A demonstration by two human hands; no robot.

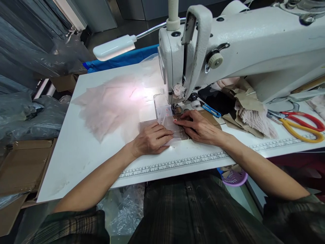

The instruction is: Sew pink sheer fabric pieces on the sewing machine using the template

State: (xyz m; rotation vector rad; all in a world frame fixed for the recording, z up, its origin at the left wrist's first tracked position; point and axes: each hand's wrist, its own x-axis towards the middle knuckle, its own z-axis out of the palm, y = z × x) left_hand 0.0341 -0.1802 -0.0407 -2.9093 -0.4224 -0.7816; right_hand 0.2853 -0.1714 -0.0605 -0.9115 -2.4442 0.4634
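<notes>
A small piece of sheer pale fabric (164,118) lies folded under the needle area of a white sewing machine (236,44). My left hand (154,138) presses its bent fingers on the fabric's near left part, with an edge between them. From the right, my right hand (199,128) pinches the fabric's edge with thumb and forefinger, close to the presser foot (175,109). Both hands rest over the brownish plate (182,133) at the machine's base. A heap of pale pink tulle (109,105) spreads on the white table to the left.
Blue thread snips (210,109) lie right of the needle. Red and yellow-handled scissors (299,123) are farther right, beside brown paper and lace (254,113). A printed ruler (177,165) runs along the table's front edge. A lamp (114,47) hangs over the tulle; cardboard boxes (25,166) stand left.
</notes>
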